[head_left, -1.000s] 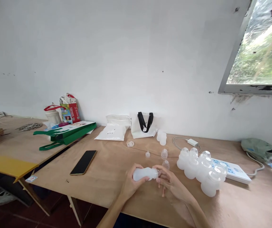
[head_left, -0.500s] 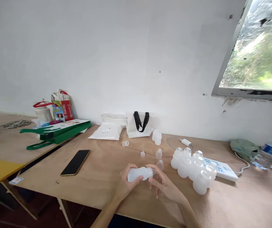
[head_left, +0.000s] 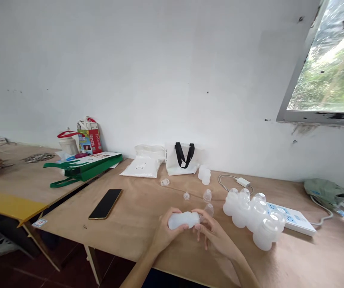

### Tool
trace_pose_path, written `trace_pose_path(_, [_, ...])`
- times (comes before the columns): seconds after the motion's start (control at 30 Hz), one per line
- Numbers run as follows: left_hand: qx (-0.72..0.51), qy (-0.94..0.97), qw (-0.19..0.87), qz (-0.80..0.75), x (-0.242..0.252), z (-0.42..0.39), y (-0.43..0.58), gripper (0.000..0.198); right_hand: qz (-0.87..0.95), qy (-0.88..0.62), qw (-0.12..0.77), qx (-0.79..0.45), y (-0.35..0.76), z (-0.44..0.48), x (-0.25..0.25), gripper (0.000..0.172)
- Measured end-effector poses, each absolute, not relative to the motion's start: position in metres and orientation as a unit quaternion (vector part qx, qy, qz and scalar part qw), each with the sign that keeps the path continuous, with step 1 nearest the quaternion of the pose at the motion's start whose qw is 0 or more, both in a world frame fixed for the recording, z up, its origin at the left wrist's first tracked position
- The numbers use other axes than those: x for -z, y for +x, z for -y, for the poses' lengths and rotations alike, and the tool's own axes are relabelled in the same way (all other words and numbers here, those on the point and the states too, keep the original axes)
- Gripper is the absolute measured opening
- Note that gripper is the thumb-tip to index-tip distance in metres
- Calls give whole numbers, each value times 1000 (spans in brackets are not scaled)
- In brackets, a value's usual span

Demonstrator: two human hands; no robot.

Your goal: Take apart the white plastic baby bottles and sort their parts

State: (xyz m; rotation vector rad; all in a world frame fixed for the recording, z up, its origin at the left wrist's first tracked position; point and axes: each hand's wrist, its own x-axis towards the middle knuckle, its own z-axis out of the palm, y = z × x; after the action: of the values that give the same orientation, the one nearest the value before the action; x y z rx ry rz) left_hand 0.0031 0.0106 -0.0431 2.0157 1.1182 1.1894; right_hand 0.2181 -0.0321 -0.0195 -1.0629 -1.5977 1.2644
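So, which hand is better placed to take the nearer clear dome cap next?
Likely the right hand: it is at the neck of the bottle, beside that dome cap, while the left hand grips the body, farther away.

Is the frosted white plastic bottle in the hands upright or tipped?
Tipped: the frosted white plastic bottle is held sideways, its rounded base at the left hand and its neck end toward the right hand.

One gripped frosted bottle (head_left: 181, 220), two loose clear domed caps (head_left: 207, 195), one teat (head_left: 186, 195), one smartphone (head_left: 105, 204), one power strip (head_left: 300, 225), one black-handled tote (head_left: 172, 168) noted.
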Motion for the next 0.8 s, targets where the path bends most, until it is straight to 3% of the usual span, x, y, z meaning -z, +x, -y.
trace_pose_path(0.2, [-442,797,221,-347,46,-7,2,38,619,-467,362,-518,219,27,30,62])
trace_pose_path(0.47, [-447,748,282,-402,39,-7,3,41,633,-414,437,-486,215,31,23,55])
trace_pose_path(0.8, [-448,766,233,-398,50,-8,3,42,616,-450,437,-477,214,28,29,63])
